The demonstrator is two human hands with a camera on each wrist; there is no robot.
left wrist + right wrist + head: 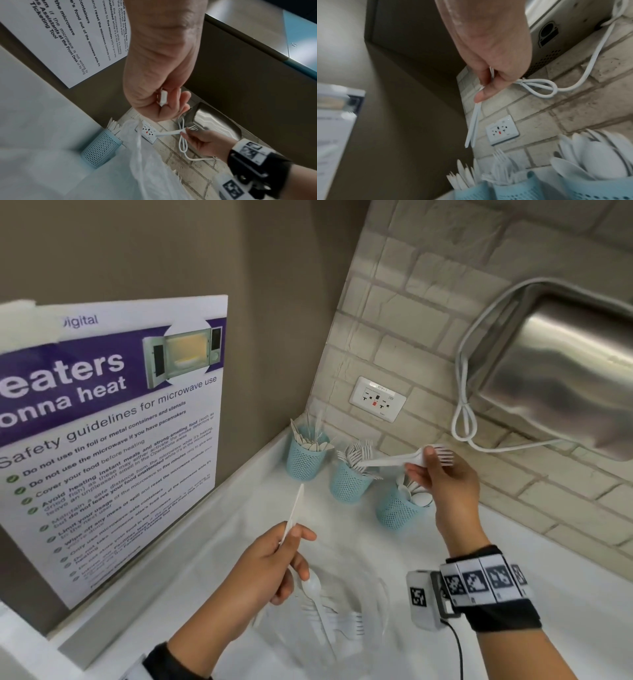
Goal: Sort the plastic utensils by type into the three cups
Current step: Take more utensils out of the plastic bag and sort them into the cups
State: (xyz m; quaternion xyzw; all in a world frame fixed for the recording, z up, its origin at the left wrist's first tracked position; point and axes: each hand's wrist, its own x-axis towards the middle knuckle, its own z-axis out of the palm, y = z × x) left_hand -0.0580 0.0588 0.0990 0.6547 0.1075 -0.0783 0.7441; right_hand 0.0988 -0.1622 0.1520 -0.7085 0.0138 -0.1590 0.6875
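Note:
Three blue mesh cups stand in a row at the back of the counter: the knife cup (304, 460), the fork cup (347, 484) and the spoon cup (395, 511). My right hand (419, 463) hovers above the fork and spoon cups and pinches two white forks (387, 462) near their tines, handles pointing left; both handles (473, 128) show in the right wrist view. My left hand (291, 539), nearer me, grips a white knife (295, 508) pointing up and a white spoon (311, 586) hanging below the fingers. A blurred pile of loose utensils (339, 619) lies under it.
A microwave safety poster (113, 440) leans against the left wall. On the tiled back wall are a socket (376, 402) and a steel dispenser (561, 371) with a looped white cable (464, 422). The white counter (548, 542) runs right.

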